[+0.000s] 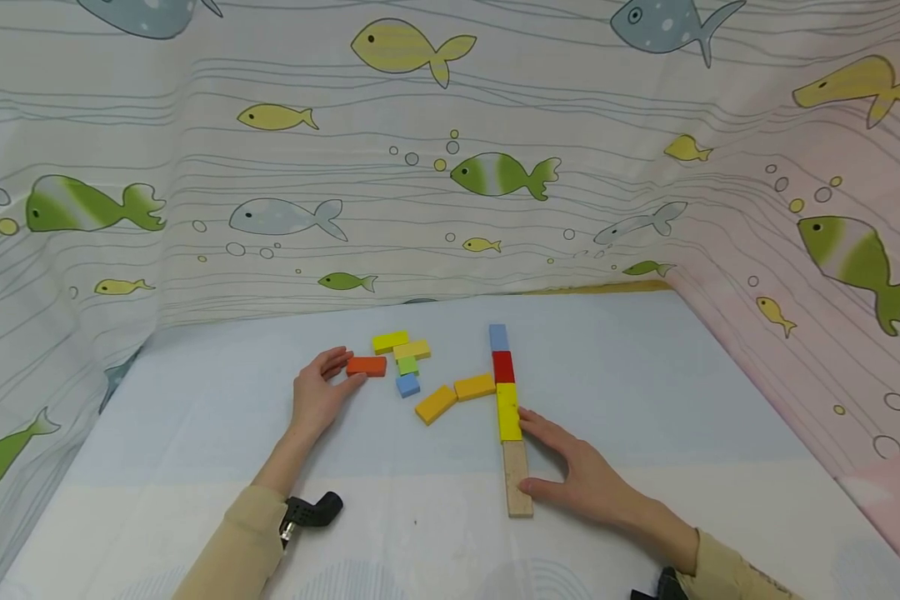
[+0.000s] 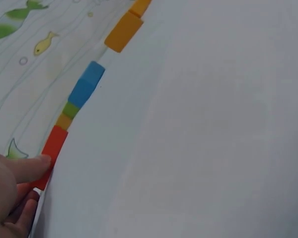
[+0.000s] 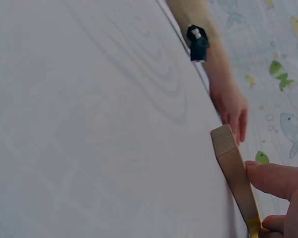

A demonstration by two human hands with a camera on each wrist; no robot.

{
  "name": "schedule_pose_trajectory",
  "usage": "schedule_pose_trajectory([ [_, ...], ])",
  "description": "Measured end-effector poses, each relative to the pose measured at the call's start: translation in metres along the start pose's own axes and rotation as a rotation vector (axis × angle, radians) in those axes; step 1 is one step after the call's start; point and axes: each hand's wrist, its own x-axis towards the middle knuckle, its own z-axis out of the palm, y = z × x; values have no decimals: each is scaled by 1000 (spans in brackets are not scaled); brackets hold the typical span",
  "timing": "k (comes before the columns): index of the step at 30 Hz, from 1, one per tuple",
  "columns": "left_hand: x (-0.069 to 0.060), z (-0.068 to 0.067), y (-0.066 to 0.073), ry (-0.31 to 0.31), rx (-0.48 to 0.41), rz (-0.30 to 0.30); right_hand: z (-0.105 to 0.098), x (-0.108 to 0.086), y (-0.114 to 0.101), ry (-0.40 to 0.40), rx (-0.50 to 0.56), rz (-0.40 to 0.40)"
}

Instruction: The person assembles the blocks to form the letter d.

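My left hand (image 1: 321,390) pinches an orange-red block (image 1: 366,367) at its left end; in the left wrist view the thumb lies on the side of that red block (image 2: 54,148), with fingers behind it. My right hand (image 1: 585,475) rests along the right side of a straight row of blocks. Its thumb touches the plain wooden block (image 1: 518,483) at the near end, and its fingertips touch the long yellow block (image 1: 508,412). Beyond these in the row lie a red block (image 1: 503,367) and a light blue block (image 1: 498,337). The right wrist view shows the thumb against the wooden block (image 3: 233,173).
Two orange-yellow blocks (image 1: 437,405) reach leftward from the row. Beside the orange-red block lie a blue block (image 1: 408,385), a green block (image 1: 407,365), a pale yellow block (image 1: 412,349) and a bright yellow block (image 1: 390,342). A fish-patterned cloth (image 1: 390,175) hangs behind the table.
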Motion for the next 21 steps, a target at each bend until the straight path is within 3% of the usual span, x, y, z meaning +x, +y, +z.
schedule_pose_trajectory([
  [21,-8,-7,-6,-12,11,40,1,0,1,0,-7,4],
])
